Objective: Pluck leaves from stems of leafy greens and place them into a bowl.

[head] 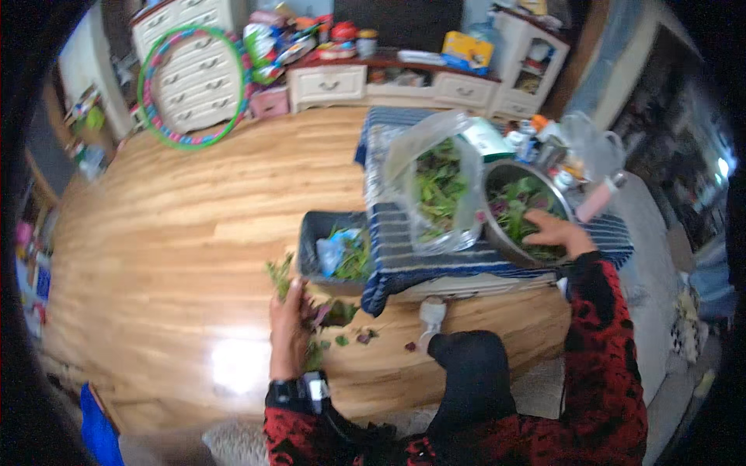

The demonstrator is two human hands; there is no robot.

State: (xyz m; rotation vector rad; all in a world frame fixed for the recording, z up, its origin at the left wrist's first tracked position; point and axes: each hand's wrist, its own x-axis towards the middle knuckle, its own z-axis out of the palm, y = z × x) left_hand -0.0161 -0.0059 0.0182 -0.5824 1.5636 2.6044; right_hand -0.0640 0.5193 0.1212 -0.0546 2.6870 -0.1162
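Note:
My left hand [287,329] is closed around a bunch of leafy greens [329,313] with green and purple leaves, just left of and below a dark bin [309,244]. Greens and a blue-and-white plastic bag lie in the bin. Over the metal pot [495,242] my right hand [553,230] reaches with its fingers spread, at the leaves inside; whether it holds a leaf I cannot tell. Left of the pot stands an open clear plastic bag [402,160] full of leafy greens [440,189]. Pot and bag rest on a striped blue cloth [402,250] over a table.
Bottles, a pink bottle [597,198] and a plastic bag [588,143] crowd the table's right side. A green-and-white box [488,138] stands behind the pot. Loose leaves [342,340] lie on the wooden floor. A hula hoop [143,93] leans on white drawers. A sofa is at the right.

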